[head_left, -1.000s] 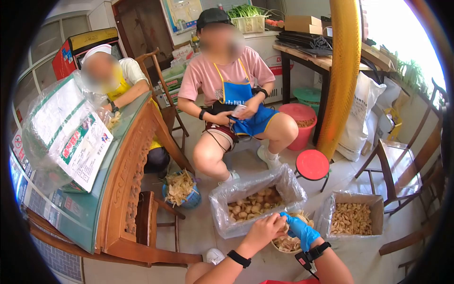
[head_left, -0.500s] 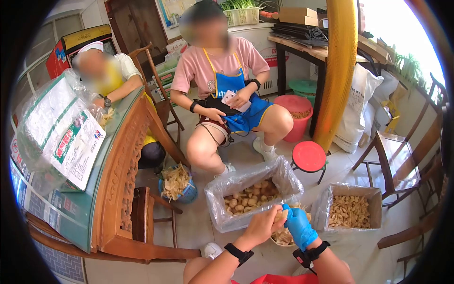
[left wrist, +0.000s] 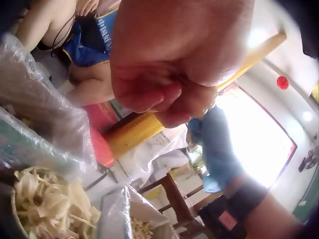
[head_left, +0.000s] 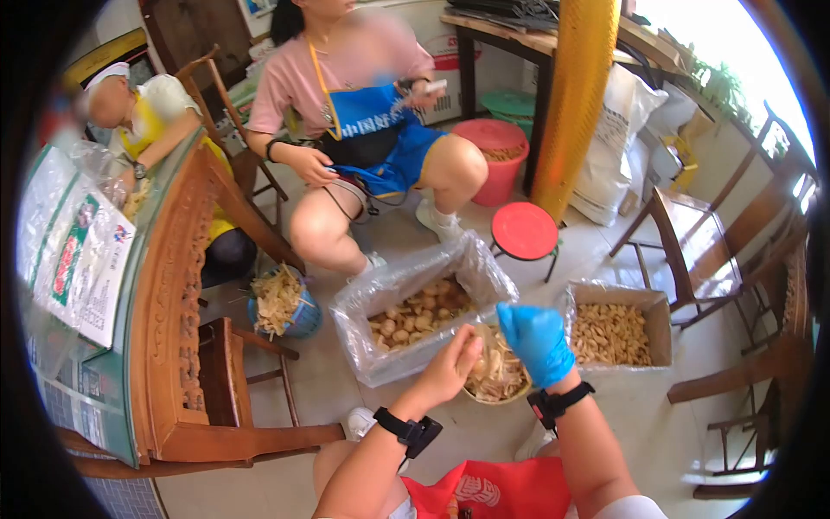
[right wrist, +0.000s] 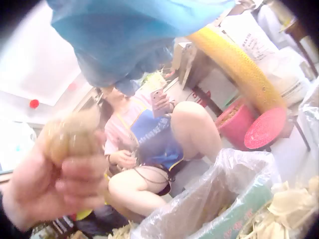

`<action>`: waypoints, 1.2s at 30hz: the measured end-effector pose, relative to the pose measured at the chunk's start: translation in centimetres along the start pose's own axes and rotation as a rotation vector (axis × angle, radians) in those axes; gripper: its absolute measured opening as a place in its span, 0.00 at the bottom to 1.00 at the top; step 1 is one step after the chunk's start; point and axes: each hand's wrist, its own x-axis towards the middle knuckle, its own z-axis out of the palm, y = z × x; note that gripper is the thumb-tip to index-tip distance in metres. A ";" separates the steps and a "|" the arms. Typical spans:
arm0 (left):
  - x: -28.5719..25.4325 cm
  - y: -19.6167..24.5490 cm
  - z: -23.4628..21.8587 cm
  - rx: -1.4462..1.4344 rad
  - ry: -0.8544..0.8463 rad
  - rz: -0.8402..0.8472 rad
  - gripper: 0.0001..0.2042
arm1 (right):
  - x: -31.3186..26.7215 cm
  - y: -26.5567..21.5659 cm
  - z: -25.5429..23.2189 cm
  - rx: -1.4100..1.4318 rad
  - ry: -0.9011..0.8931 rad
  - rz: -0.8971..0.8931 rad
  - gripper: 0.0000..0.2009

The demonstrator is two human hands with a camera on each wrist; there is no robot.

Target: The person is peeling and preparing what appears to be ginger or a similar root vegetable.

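Note:
My bare left hand [head_left: 448, 372] grips a garlic bulb [right wrist: 75, 142], its tan cloves showing above the curled fingers in the right wrist view. Just to its right and slightly higher, the blue-gloved right hand [head_left: 534, 342] is apart from the bulb with its fingers curled. Nothing shows in its grasp. Below both hands stands a round bowl [head_left: 497, 401] of pale husks [left wrist: 55, 204]. At the left is a plastic-lined box [head_left: 367, 368] with whole garlic bulbs [head_left: 413, 320]. A second lined box [head_left: 659, 346] at the right holds loose cloves [head_left: 609, 336].
Opposite sits a person in a blue apron [head_left: 380, 130], holding a phone [head_left: 432, 87]. Another person in yellow leans on the glass-topped table [head_left: 160, 381] at left. A blue basket of husks [head_left: 303, 320], red stool [head_left: 525, 231], pink bucket [head_left: 497, 173] and wooden chairs [head_left: 692, 251] stand around.
My hands, together at the bulb before, have parted; the gloved right hand has moved up and away. The head view has shifted downward and right. The person opposite has raised the phone.

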 end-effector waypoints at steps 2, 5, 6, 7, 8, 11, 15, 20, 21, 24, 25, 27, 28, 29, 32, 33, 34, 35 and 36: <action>-0.2 -0.5 -0.1 0.089 0.098 0.018 0.18 | 0.5 2.5 -0.3 0.024 0.180 0.214 0.20; 0.2 -1.2 -1.0 0.101 0.079 -0.117 0.17 | 0.8 3.8 -1.1 0.297 0.158 0.594 0.23; 0.1 -1.3 -0.9 0.071 0.079 -0.120 0.17 | 0.5 3.8 -1.0 0.296 0.088 0.621 0.24; 0.0 -1.2 -0.8 0.045 0.081 -0.123 0.18 | 0.0 3.9 -0.6 0.288 0.088 0.637 0.24; -0.1 -1.2 -0.8 0.042 0.068 -0.129 0.18 | -0.4 4.1 0.0 0.185 -0.073 0.610 0.23; -0.5 -1.3 -0.4 0.043 -0.002 -0.221 0.19 | -1.4 3.9 0.7 0.145 -0.371 0.613 0.22; -0.3 -1.0 0.0 0.185 0.016 -0.128 0.24 | -1.8 3.4 2.1 0.125 -0.630 0.574 0.22; 0.1 -0.6 0.5 0.267 0.066 -0.097 0.25 | 0.0 0.8 0.1 0.348 -0.608 0.596 0.29; 0.1 -0.4 0.6 0.307 0.070 -0.114 0.24 | 0.0 0.8 0.5 0.349 -0.610 0.595 0.29; 0.1 -1.0 0.5 0.378 0.070 -0.125 0.23 | -0.6 0.0 1.4 0.637 -0.588 0.551 0.31; -0.1 -1.3 0.5 0.406 0.062 -0.120 0.22 | -0.8 -0.8 1.1 0.597 -0.615 0.444 0.30; -0.2 -1.7 0.7 0.357 0.050 -0.100 0.23 | -0.9 -1.4 1.1 0.560 -0.643 0.329 0.28; -0.3 -1.8 0.7 0.309 0.035 -0.078 0.24 | -0.9 -1.3 1.2 0.538 -0.640 0.268 0.28; -0.3 -1.6 0.8 0.318 0.045 -0.075 0.24 | -0.8 -1.3 1.4 0.517 -0.633 0.205 0.28; -0.4 -2.7 1.6 0.132 0.058 -0.094 0.25 | -0.8 0.2 2.4 0.484 -0.584 0.153 0.20; -0.5 -1.8 1.5 0.113 0.027 -0.159 0.27 | -0.9 0.6 2.9 0.455 -0.582 0.129 0.18; -0.5 -2.7 1.7 0.126 0.037 -0.096 0.28 | -0.9 0.6 2.9 0.507 -0.598 0.149 0.17; -0.5 -3.8 1.9 0.142 0.045 -0.029 0.28 | -0.9 0.5 2.9 0.557 -0.614 0.167 0.16; -0.5 -3.4 1.9 0.159 0.040 -0.052 0.28 | -0.9 0.6 3.2 0.565 -0.595 0.129 0.16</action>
